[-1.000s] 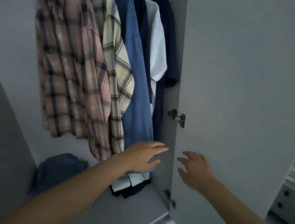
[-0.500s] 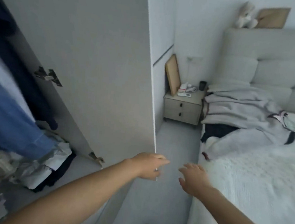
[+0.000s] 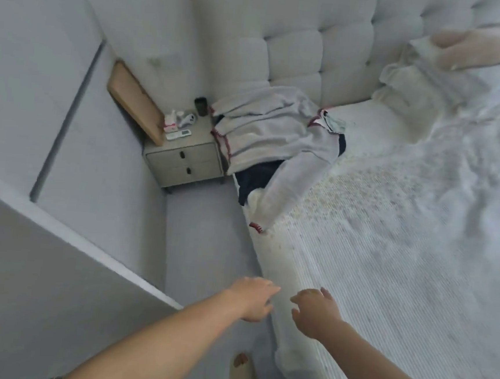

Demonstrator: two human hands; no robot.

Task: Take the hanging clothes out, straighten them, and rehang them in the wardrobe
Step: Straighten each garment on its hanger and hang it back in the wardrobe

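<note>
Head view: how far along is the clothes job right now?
Nothing looks rehung here. Two garments, a grey sweatshirt and a dark navy one under it, lie crumpled on the bed. In hand: nothing; the left hand and right hand reach out empty. Left: straightening and rehanging.

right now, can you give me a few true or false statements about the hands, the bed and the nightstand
1. Both hands hold nothing. True: the left hand and right hand show relaxed, empty fingers.
2. A grey sweatshirt lies on the bed. True.
3. The nightstand has a drawer pulled open. False: both drawers are closed.
4. The right hand grips a hanger. False: no hanger is in view.
5. A wooden board leans against the wall beside the nightstand. True.
</note>
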